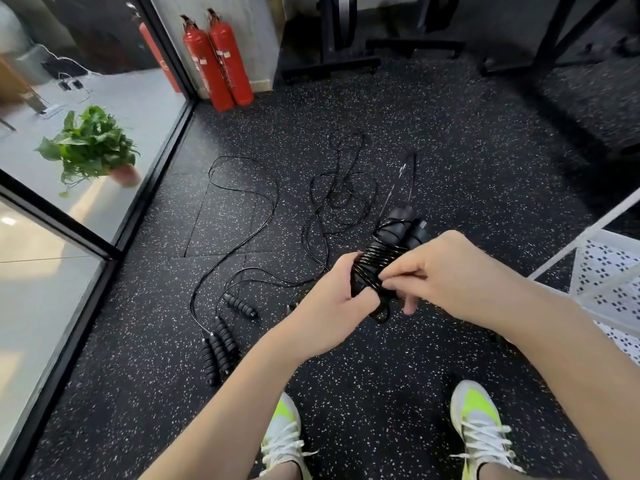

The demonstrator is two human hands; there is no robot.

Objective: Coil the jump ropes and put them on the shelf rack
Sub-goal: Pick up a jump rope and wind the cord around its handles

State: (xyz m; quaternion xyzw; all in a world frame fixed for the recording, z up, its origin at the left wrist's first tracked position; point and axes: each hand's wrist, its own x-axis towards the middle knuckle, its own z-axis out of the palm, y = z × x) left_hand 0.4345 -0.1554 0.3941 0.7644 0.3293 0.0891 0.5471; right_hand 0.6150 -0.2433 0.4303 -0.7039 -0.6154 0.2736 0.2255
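Note:
A black jump rope [388, 247] is held in front of me, its cord wound tightly around its two foam handles. My left hand [332, 306] grips the lower end of this bundle. My right hand [440, 271] pinches the cord at the wraps, with a small loop hanging below. Loose black ropes [332, 188] lie tangled on the speckled floor ahead, and their ribbed handles [220, 344] lie in a cluster at the lower left. A white perforated shelf rack [609, 271] stands at the right edge.
Two red fire extinguishers [218, 60] lean by the wall at the back. A glass partition [104, 168] runs along the left, with a potted plant [93, 147] behind it. Black gym equipment frames [346, 36] stand at the far side. My two shoes show at the bottom.

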